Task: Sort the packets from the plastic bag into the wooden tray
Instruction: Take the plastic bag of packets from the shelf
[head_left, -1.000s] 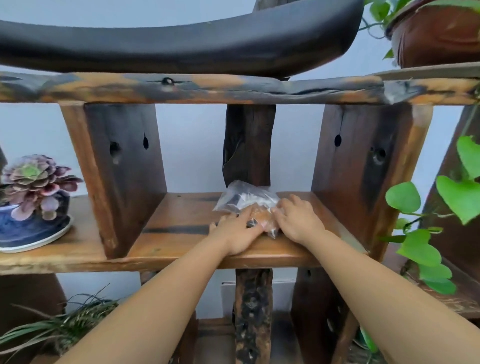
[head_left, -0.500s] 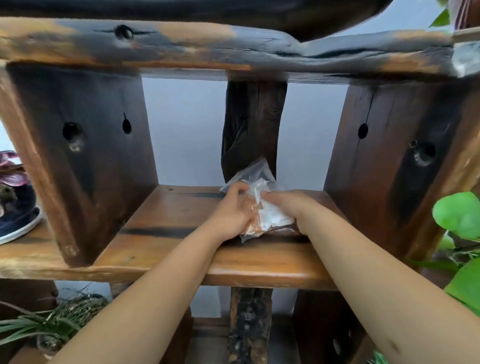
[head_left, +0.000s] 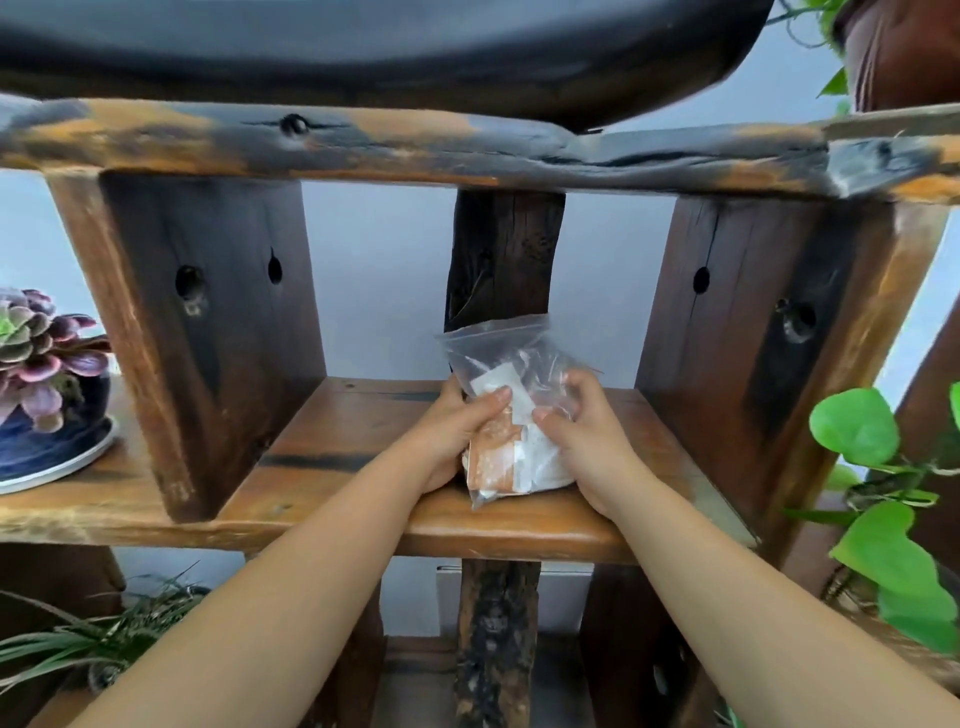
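A second ago the clear zip-top plastic bag (head_left: 511, 410) lay flat on the rough brown wooden shelf board (head_left: 332, 457) under my palms; now I have it stood up on end, seal uppermost, with its bottom corner at or just above the board near the front edge. That tells me the pick-up is done and I can carry it off.

My left hand (head_left: 452, 436) is closed on the bag's left side, thumb across the front face and fingers tucked behind. My right hand (head_left: 582, 431) clamps the right side the same way, thumb pressing the front. So the bag sits between both hands, touching each.

Inside I can see small orange and white paper packets (head_left: 493, 457) bunched toward the lower half; the upper half is mostly slack film. The seal looks closed, though I cannot be sure.

No wooden tray shows in this view, so nothing is sorted yet. I judge the next move is to bring the bag away from the shelf and find the tray.
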